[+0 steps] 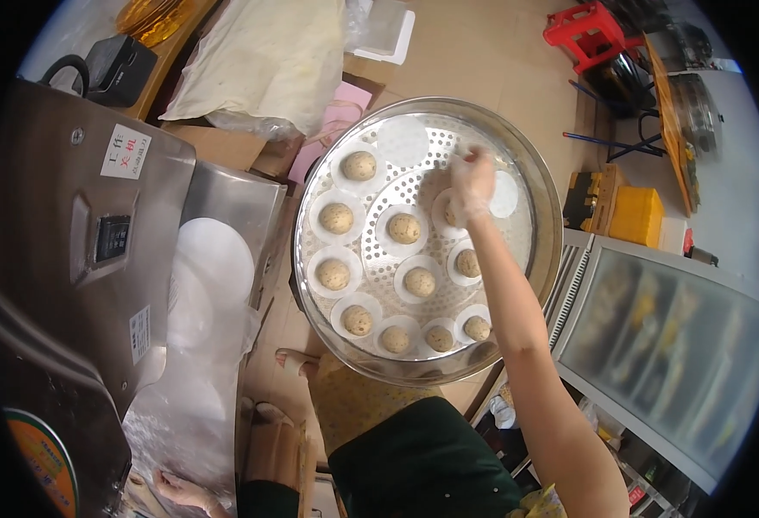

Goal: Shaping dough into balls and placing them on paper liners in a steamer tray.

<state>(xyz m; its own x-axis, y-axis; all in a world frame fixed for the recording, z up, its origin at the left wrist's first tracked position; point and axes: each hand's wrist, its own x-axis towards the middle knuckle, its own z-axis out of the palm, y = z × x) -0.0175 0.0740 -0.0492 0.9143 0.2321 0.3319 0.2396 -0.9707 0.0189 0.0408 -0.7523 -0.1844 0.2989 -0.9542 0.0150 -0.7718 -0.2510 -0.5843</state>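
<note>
My right hand (472,177) is over the far right part of a round perforated metal steamer tray (407,187). Its fingers are drawn together and dusted white; what they hold, if anything, is hidden. Speckled beige dough balls (403,229) sit on white paper rounds across the tray, several in all. One ball (451,214) is partly covered by my right wrist. A bare paper round (403,141) lies at the far side, and another paper round (504,194) lies right of the hand. My left hand (187,492) shows at the lower left beside the plastic-covered surface; its fingers are unclear.
A large steel machine (51,224) stands at the left, next to a white sheet-covered ledge (211,259). Beyond it is a cream cloth (267,60). At the right stand a glass-fronted cabinet (664,345), a yellow box (636,216) and a red stool (586,34).
</note>
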